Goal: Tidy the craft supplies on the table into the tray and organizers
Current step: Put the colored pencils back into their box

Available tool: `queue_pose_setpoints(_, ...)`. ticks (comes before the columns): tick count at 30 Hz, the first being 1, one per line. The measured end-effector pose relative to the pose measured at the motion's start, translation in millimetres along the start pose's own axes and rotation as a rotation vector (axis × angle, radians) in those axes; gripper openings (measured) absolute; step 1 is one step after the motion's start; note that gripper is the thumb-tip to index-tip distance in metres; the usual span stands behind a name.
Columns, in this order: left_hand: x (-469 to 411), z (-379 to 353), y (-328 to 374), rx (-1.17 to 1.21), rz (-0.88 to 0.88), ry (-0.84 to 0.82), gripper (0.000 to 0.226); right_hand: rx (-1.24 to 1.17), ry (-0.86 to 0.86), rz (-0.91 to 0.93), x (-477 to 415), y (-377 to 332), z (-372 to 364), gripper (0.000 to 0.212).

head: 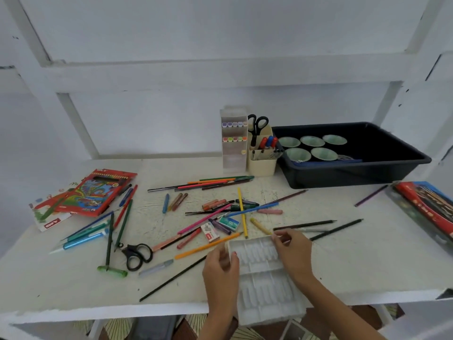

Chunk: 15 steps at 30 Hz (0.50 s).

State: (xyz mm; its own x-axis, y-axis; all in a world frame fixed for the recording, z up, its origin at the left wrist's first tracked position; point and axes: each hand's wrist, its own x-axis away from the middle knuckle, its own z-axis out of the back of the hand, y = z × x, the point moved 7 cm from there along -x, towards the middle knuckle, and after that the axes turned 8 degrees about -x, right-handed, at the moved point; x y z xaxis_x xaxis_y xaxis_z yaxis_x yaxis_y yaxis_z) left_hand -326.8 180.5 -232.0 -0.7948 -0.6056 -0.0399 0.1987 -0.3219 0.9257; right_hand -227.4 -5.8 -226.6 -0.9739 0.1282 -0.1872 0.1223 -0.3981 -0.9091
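A white moulded plastic insert tray (262, 278) lies at the table's front edge, partly over it. My left hand (221, 268) grips its left far corner and my right hand (293, 249) pinches its right far corner. Coloured pencils, crayons and pens (220, 212) lie scattered over the middle of the table. A dark blue tray (355, 175) at the back right holds several green cups (312, 141). Beside it stand a cream pen holder (261, 165) with scissors and a white marker organizer (234, 143).
Black scissors (137, 255) lie left of my hands. A red pencil box (98, 192) and torn packaging sit at the far left. Another red and blue box (426, 207) lies at the right edge. Two small staple boxes (220, 227) sit among the pencils.
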Motion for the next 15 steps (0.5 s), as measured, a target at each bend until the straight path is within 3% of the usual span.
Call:
queue_pose_setpoints(3, 2, -4, 0, -0.029, -0.06, 0.0, 0.032, -0.023, 0.001, -0.013, -10, -4, -7, 0.007)
queue_pose_setpoints(10, -18, -4, 2, -0.087, -0.117, 0.064, 0.029, -0.048, -0.114, 0.02, -16, -4, -16, 0.016)
queue_pose_setpoints(15, -38, -7, 3, -0.061, -0.132, 0.006, 0.025, -0.039, -0.085, 0.045, -24, -3, -22, 0.02)
